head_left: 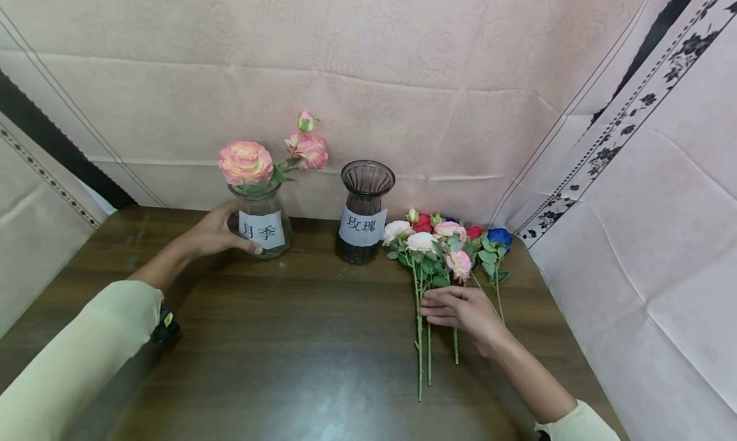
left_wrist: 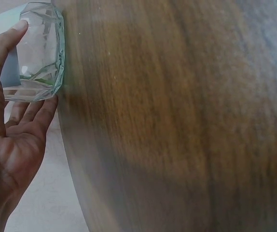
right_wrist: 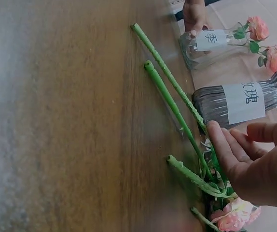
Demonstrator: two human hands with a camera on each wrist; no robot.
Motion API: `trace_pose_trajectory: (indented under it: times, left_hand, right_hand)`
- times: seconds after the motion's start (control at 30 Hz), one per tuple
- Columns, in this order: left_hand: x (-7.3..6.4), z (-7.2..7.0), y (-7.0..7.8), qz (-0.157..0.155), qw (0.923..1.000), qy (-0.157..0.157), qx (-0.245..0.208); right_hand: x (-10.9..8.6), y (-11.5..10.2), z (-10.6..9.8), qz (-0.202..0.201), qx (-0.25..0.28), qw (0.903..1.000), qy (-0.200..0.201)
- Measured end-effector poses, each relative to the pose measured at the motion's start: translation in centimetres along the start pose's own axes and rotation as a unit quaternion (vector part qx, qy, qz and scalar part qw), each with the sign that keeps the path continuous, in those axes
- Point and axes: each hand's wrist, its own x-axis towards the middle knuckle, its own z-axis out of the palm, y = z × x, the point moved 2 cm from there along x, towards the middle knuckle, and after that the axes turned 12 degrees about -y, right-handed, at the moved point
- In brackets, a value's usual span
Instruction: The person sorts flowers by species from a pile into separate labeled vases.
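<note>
My left hand (head_left: 214, 235) holds a clear glass vase (head_left: 263, 205), thumb on its white label and fingers round the far side, as the left wrist view shows. Pink flowers (head_left: 245, 163) stand in that vase. My right hand (head_left: 460, 310), fingers extended, is over a bunch of flowers on the table; its fingertips are at the green stems (right_wrist: 170, 92), and I cannot tell whether they touch. White flowers (head_left: 422, 242), pink blooms (head_left: 459, 265), red ones (head_left: 423, 223) and a blue one (head_left: 499, 237) make up the bunch.
A dark ribbed glass vase (head_left: 359, 251) with a white label stands between the clear vase and the bunch. All rest on a brown wooden table (head_left: 299, 338). Pale patterned cloth (head_left: 368, 114) hangs behind and at both sides.
</note>
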Motion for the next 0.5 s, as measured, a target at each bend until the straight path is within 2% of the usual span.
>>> trace_pose_trajectory:
  times: [0.17, 0.5]
  left_hand:
    - [-0.05, -0.03, 0.05, 0.000, 1.0000, 0.002, 0.007]
    - [-0.12, 0.00, 0.24, -0.003, 0.9999, 0.003, 0.012]
  right_hand:
    - [-0.47, 0.19, -0.12, 0.022, -0.001, 0.9998, 0.001]
    - [-0.83, 0.03, 0.29, 0.070, 0.020, 0.9949, -0.070]
